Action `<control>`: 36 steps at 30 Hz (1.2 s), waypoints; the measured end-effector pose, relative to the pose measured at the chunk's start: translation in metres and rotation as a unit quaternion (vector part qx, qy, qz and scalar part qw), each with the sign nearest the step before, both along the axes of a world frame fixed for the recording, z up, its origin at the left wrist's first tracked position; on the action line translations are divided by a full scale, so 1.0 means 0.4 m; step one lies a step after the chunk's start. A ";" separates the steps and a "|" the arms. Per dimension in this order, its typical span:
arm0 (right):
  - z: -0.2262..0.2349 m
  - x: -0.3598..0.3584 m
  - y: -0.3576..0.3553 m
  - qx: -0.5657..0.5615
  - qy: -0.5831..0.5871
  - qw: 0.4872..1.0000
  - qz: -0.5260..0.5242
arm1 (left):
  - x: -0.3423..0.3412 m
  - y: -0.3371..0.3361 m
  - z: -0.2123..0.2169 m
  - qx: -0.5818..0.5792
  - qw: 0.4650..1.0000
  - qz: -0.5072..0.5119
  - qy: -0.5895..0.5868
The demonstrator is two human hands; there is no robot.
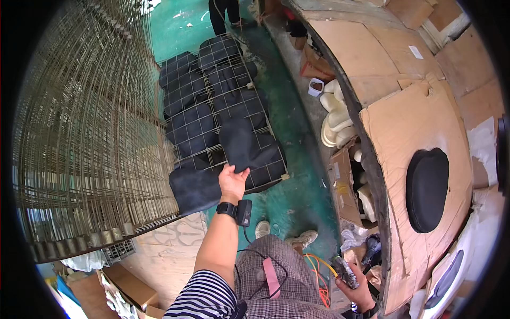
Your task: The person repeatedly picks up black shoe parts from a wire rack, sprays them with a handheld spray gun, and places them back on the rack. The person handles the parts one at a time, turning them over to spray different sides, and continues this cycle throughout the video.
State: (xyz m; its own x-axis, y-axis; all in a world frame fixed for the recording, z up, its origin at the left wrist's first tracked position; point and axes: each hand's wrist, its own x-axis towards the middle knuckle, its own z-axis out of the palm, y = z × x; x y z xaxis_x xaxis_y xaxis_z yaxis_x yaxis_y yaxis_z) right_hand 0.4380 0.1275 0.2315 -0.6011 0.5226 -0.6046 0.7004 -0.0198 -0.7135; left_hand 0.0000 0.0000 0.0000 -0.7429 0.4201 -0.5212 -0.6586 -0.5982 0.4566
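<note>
Figure: view from the head camera, looking down over my own arms. My left hand reaches forward with a black band and sensor at the wrist, its fingers closed on the near edge of a black padded cover that lies on top of a wire grid rack set on the green floor. Under and behind the grid sit more dark pads in rows, and one further pad rests just beside my wrist, overlapping the rack's near corner. I judge the step in hand to be the handling of this one cover at the rack; whether it is being lifted off or laid down I cannot tell. My right hand hangs low at my side, clenched around a dark hand tool near an orange cable. To the right, a cardboard-covered workbench carries a single black oval pad; pale foam forms are stacked beneath its edge. The next move, as I read it, calls for a firm pinch and a clean lift clear of the wires, so that the fabric does not snag on the grid.
</note>
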 end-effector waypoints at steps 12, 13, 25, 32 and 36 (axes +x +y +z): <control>0.005 0.002 -0.062 0.041 0.011 0.998 -0.037 | 0.255 -0.232 -0.273 -0.394 0.861 -0.277 -0.164; 0.022 0.024 -0.063 0.070 0.017 0.996 -0.045 | 0.263 -0.250 -0.272 -0.368 0.868 -0.297 -0.154; 0.140 0.540 0.050 0.416 -0.192 0.849 -0.265 | 0.269 0.290 0.155 -0.303 0.858 -0.395 0.128; -0.009 0.836 0.385 0.427 -0.233 0.798 -0.355 | 0.612 0.626 0.435 -0.262 0.823 -0.403 0.303; -0.055 1.040 0.490 0.377 -0.218 0.818 -0.376 | 0.864 0.828 0.509 -0.233 0.790 -0.485 0.294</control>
State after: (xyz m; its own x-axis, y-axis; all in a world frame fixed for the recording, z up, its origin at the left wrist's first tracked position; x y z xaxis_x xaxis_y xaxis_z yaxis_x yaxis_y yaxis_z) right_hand 0.8540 0.3236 0.2097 0.2489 0.9685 -0.0120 0.8833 -0.2320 -0.4074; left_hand 0.3456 0.3313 0.2036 -0.3607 0.8046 -0.4717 -0.2962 0.3807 0.8760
